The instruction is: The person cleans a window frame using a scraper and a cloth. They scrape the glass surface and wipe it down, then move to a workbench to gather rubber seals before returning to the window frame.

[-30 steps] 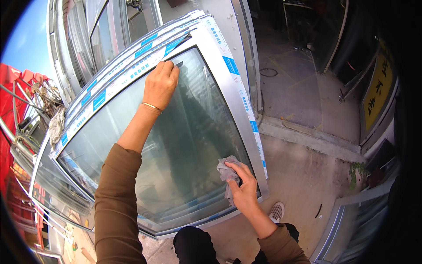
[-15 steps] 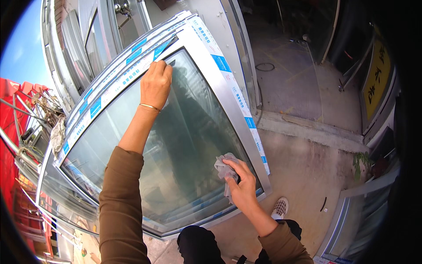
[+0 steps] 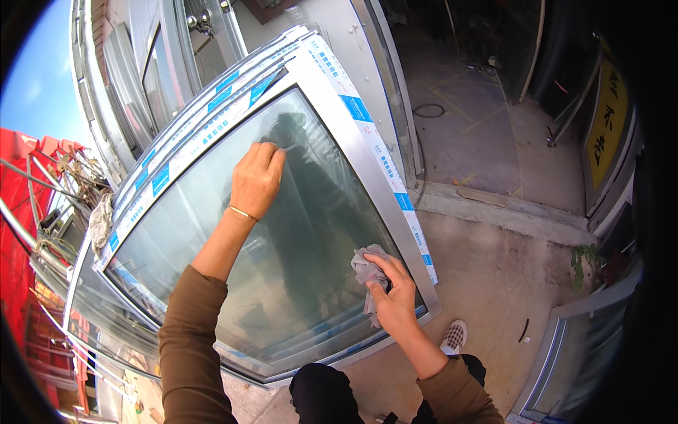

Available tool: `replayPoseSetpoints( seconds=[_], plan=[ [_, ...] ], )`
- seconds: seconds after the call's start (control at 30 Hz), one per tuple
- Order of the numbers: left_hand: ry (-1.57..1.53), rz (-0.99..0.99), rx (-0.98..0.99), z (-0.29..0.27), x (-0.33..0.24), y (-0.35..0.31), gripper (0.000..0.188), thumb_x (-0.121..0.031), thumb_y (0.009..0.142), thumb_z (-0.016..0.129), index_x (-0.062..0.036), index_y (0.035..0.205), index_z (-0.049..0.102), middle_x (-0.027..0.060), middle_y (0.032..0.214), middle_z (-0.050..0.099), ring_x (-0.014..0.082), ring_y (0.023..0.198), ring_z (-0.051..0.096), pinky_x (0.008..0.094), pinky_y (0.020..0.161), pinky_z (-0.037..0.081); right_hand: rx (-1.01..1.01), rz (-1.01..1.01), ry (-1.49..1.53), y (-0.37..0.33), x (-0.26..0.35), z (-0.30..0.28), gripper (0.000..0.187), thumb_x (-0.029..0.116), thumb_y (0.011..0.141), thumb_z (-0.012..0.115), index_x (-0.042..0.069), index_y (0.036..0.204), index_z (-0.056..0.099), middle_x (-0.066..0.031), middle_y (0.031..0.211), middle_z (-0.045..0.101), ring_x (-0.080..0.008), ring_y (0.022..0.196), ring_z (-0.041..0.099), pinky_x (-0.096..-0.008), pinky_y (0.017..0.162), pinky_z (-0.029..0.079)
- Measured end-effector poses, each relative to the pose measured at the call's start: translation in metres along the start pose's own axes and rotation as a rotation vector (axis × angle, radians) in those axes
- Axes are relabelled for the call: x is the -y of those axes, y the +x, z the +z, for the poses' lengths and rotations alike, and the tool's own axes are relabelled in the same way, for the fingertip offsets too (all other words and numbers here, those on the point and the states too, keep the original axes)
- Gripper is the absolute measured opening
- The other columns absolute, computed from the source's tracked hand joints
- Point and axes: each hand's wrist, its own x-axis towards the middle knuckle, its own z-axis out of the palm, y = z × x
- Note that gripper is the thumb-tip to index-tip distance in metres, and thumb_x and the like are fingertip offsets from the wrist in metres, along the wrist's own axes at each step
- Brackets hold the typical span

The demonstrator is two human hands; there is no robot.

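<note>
A framed glass window panel leans in front of me, its white metal frame edged with blue-and-white protective film. Over the upper part of the pane, my left hand is closed in a pinch, a gold-coloured bangle on its wrist. A thin, pale sliver shows at its fingertips, too small to name. Near the pane's lower right edge, my right hand grips a crumpled grey cloth, which lies against the glass. Dark reflections cover the middle of the pane.
More film-edged frames are stacked behind the panel. Another framed panel stands at lower right. A doorway with a concrete sill opens at upper right, beside a yellow sign. Metal poles and a red tarp are at far left.
My left hand has moved down from the top edge of the frame onto the glass, still pinched. My right hand stays near the lower right edge with the cloth.
</note>
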Motion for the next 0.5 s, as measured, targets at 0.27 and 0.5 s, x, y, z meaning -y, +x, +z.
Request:
replayPoseSetpoints(
  seconds=[0.27,0.5],
  plan=[
    [0.106,-0.090,-0.045,-0.001,0.028,-0.016,0.019,0.002,0.087,0.076,-0.0052,0.104,0.070,0.0060,0.099,0.066,0.0251,0.086,0.065,0.0366,0.065,0.055,0.006,0.036,0.024,-0.002,0.000,0.005,0.050,-0.013,0.084,0.063,0.003,0.132,0.071,-0.0165,0.138,0.067,-0.0298,0.128,0.065,-0.0345,0.111,0.047],
    [0.095,0.038,-0.048,-0.002,0.027,-0.015,0.011,0.000,0.087,0.075,-0.0062,0.093,0.068,0.0034,0.093,0.062,0.0217,0.080,0.062,0.0346,0.061,0.054,0.008,0.011,-0.009,0.000,-0.003,0.009,0.049,-0.013,0.084,0.064,0.002,0.131,0.071,-0.0161,0.135,0.067,-0.0296,0.126,0.066,-0.0344,0.110,0.048]
  ],
)
